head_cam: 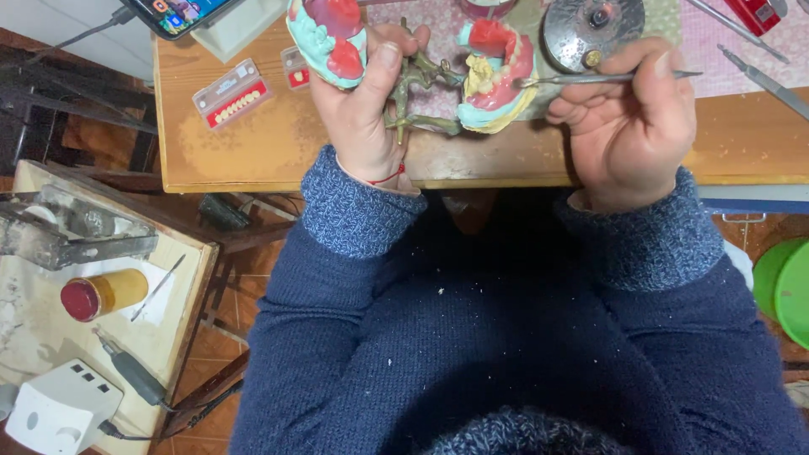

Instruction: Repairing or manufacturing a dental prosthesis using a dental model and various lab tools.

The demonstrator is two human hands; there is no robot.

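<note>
Blue knitted sleeves (506, 337) closest, both arms reaching up to wooden table (278, 152). Left hand (364, 105) wrapped tight round metal hinge frame (415, 93), which holds two tooth models open. Right hand (628, 126) pinching thin metal tool (590, 79) in fingers, tip touching right tooth model (497, 76), teal with red wax. Left tooth model (329, 38) above left thumb. Little tray of fake teeth (232, 93) further left. Round metal dish (592, 29) at back.

Warm, fairly bright light falls evenly on the wooden counter (253, 143), with soft shadows under its front edge. The dark blue sweater (506, 337) in the foreground sits dimmer. Focus is sharp centrally; edges bend slightly outward.
</note>
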